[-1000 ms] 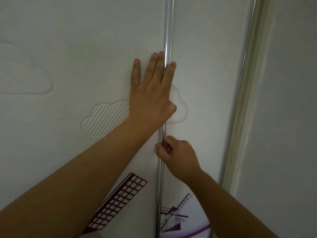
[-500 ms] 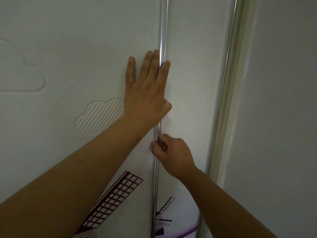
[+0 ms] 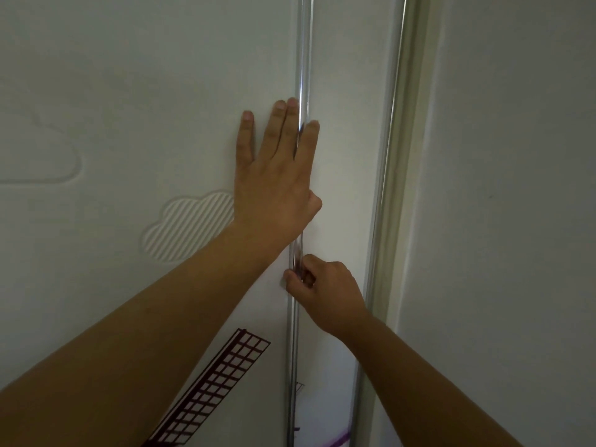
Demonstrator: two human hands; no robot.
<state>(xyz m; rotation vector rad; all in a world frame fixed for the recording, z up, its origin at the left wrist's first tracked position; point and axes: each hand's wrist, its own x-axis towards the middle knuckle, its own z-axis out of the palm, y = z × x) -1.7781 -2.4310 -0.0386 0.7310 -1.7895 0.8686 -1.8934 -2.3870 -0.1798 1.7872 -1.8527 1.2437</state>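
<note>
I press my left hand (image 3: 274,175) flat, fingers straight, on the sliding door (image 3: 129,91). My right hand (image 3: 325,291), just below it, pinches the door's upright metal rail (image 3: 304,43). The frame (image 3: 392,156) stands to the right of both.
</note>
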